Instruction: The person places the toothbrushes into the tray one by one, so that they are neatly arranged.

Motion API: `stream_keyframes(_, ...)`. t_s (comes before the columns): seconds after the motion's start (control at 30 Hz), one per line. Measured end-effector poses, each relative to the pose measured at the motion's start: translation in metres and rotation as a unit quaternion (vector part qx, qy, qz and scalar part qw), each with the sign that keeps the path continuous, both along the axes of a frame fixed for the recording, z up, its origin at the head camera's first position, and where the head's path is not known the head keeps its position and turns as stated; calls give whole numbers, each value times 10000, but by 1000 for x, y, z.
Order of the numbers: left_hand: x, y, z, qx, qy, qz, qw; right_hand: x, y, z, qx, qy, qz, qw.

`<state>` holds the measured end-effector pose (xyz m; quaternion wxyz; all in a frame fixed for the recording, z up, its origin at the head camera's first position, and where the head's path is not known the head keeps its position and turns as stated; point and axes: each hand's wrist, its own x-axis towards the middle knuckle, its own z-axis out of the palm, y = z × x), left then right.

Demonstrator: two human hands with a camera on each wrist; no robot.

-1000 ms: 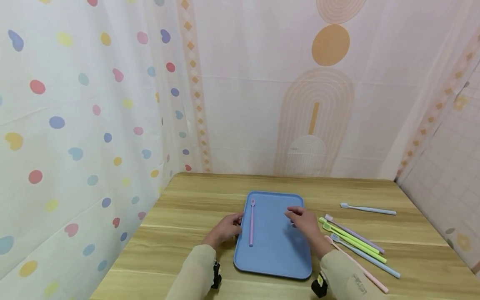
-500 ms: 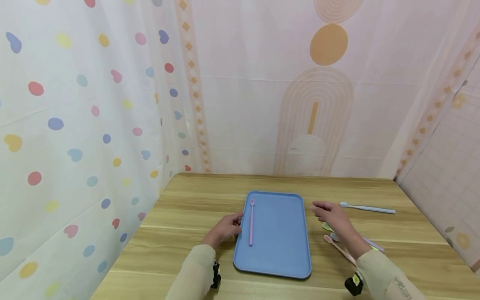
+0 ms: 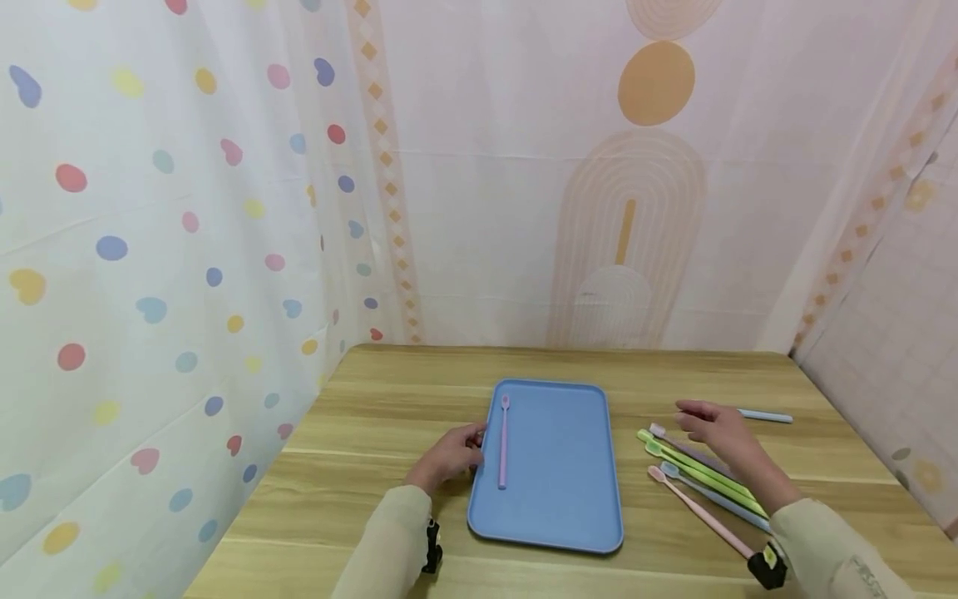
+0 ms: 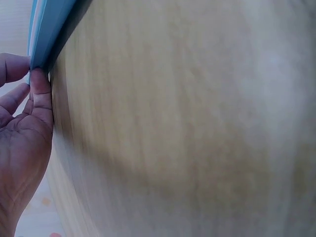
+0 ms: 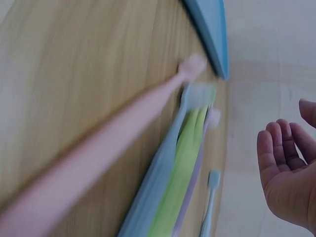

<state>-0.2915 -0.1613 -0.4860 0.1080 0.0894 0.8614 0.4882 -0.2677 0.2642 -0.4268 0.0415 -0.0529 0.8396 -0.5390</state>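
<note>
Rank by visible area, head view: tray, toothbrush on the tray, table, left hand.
1. Table
2. Tray
3. Left hand
4. Toothbrush on the tray

The last two look close in length, but 4 is far thinner.

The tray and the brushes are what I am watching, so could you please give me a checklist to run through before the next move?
1. Left hand on the tray: ok, it pinches the left rim.
2. Right hand free: ok, it holds nothing.
3. Room in the tray: ok, one purple-pink brush lies along its left side.
4. Back blue brush fully visible from the head: not ok, the right hand hides its head end.
5. Green brushes well apart: not ok, they lie close side by side.
6. Pink brush not touching the near blue brush: cannot tell, their heads are too close.
</note>
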Motion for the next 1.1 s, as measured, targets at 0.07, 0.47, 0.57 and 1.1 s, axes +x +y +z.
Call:
stream_keyframes(0.07, 0, -1, 1, 26, -23, 11, 10000, -1, 8, -1, 83, -3, 33, 10000)
stream_keyframes(0.47, 1, -1, 1, 186, -27, -19, 9998, -4, 62, -26, 715, -95, 533, 9960)
stream_keyframes(0.57, 0, -1, 2, 152, -44, -12, 9999, -4, 71, -31, 783, -187, 716, 9942)
stream_keyframes(1.1, -2, -1, 0, 40, -113, 18, 9999, -10, 81, -44, 1183, -342, 881, 9885)
